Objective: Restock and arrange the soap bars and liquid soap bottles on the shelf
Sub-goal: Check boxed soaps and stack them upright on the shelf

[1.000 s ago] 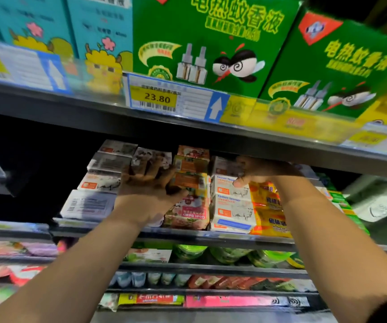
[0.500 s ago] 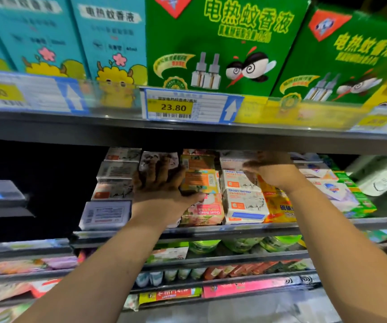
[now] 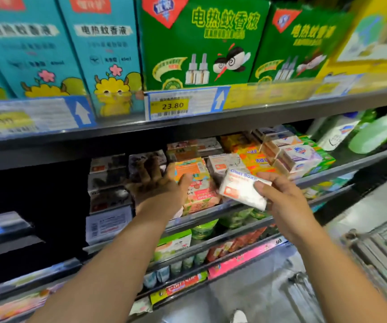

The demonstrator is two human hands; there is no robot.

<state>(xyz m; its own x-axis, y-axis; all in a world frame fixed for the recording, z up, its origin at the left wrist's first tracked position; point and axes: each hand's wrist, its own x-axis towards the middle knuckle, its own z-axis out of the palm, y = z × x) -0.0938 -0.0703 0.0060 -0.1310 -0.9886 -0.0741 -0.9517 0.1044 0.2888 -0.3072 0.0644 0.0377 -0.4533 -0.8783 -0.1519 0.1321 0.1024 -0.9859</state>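
Shelf [image 3: 351, 167] front: right hand [image 3: 283, 201] grips one soap box [image 3: 241, 190].

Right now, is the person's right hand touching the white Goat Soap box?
Touching. The head view shows the right hand with its fingers and thumb curled round the white Goat Soap box, gripping it.

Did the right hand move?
Yes. The right hand came down and out from the soap stacks, holding a white soap box before the shelf edge.
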